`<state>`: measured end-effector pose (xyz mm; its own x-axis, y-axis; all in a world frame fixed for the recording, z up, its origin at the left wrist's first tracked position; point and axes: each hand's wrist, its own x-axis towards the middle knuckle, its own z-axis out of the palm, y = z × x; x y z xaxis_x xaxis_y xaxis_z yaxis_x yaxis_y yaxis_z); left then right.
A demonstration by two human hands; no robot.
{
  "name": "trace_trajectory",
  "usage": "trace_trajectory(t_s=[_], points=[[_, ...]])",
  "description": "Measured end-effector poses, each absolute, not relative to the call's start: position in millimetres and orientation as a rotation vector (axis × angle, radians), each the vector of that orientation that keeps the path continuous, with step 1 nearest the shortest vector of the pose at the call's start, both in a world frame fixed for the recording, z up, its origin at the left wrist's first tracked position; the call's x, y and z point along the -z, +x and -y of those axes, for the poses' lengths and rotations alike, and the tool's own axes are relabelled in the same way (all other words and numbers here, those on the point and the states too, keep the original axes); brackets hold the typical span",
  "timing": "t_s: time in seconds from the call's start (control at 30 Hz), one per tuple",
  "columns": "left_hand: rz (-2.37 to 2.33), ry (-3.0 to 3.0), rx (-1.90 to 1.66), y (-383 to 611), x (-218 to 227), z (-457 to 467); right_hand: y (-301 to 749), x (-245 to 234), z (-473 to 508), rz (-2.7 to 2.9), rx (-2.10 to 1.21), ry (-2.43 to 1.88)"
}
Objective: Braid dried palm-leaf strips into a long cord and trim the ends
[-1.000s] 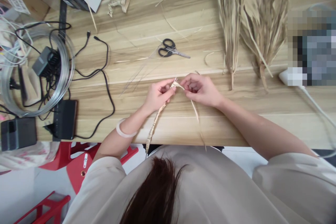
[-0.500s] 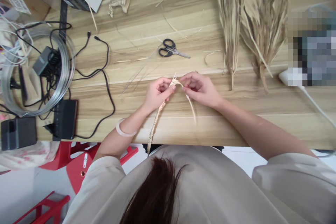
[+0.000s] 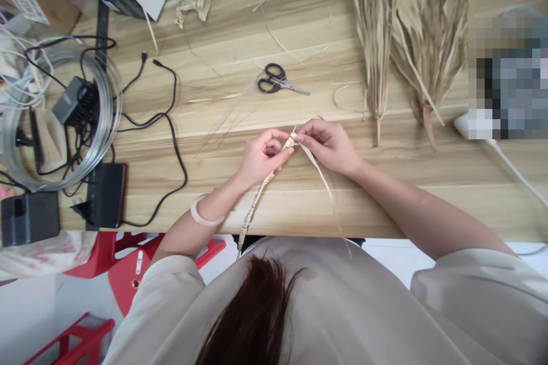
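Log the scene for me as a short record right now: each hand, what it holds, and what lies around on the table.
Left hand: pinching the textured strip near its upper end
Right hand: thumb and forefinger on the loose strand, close to the strip's upper end
Strip: runs down past the table edge; braided or wrapped, too small to tell
Strand: hangs below the right hand
Scissors: on the table, beyond the hands
Dried leaf bundles: two, far right
Wire coil: left, among cables
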<state>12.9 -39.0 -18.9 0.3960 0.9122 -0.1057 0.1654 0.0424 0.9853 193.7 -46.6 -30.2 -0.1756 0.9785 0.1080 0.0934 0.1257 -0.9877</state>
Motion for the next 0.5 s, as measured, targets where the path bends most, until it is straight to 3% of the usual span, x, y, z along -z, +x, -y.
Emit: trace_trajectory(t_s=[0.5], points=[[-1.051, 1.457, -0.813, 10.8, 19.8, 37.0, 192.3, 25.0, 47.7, 1.319, -1.387, -0.978]])
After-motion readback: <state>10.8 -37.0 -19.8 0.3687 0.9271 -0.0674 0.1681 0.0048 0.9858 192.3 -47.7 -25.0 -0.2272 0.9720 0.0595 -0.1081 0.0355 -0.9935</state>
